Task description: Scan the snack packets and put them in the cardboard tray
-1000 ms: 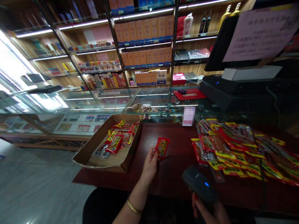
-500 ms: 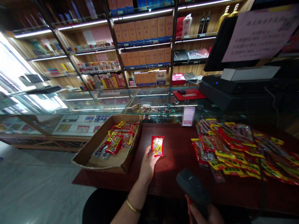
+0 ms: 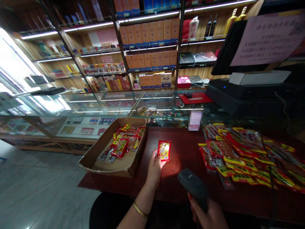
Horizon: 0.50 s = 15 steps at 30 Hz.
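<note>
Between thumb and fingers, my left hand (image 3: 154, 168) pinches a small red and yellow snack packet (image 3: 164, 150) above the dark red tabletop. My right hand (image 3: 207, 212) is wrapped around the handle of a black barcode scanner (image 3: 192, 184), whose head faces the packet. A bright patch of light falls on the packet and the wood around it. To the left stands a shallow cardboard box (image 3: 128, 170) with several snack packets (image 3: 120, 147) inside. On the right lies a spread-out heap of red and yellow snack packets (image 3: 234, 152).
A glass display counter (image 3: 114, 106) runs behind the table (image 3: 152, 187). At the right rear, a monitor (image 3: 226, 47) with a paper sheet rises over a black cash drawer (image 3: 240, 98). A mouse (image 3: 188, 95) rests on a red mat. A dark cable hangs across the packet heap.
The scanner in my right hand has shifted slightly left and up, nearer the packet. My left hand still holds the packet. The whole view has moved a little.
</note>
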Tool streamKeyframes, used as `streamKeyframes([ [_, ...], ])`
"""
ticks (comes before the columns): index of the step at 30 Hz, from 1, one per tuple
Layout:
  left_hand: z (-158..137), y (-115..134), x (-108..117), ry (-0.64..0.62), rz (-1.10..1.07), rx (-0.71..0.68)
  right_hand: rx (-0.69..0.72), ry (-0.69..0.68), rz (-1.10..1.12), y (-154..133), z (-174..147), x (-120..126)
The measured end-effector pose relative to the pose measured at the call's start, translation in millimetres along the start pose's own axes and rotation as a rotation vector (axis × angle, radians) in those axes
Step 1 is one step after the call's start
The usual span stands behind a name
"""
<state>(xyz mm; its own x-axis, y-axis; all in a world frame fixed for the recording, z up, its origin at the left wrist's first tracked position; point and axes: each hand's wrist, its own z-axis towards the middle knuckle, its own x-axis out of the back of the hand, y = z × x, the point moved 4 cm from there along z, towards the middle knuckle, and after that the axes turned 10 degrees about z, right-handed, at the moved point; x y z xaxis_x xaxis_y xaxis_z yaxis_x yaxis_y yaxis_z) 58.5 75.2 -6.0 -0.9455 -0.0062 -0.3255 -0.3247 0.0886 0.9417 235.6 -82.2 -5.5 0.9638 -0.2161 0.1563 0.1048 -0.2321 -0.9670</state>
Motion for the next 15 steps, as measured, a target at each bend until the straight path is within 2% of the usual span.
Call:
streamKeyframes([
  [7, -1, -1, 3, 0.026, -0.023, -0.02, 0.009, 0.016, -0.025, -1, 6, 3],
  [15, -2, 1, 2, 0.05, -0.005, -0.014, -0.038, -0.041, -0.01, -16, -1, 5],
])
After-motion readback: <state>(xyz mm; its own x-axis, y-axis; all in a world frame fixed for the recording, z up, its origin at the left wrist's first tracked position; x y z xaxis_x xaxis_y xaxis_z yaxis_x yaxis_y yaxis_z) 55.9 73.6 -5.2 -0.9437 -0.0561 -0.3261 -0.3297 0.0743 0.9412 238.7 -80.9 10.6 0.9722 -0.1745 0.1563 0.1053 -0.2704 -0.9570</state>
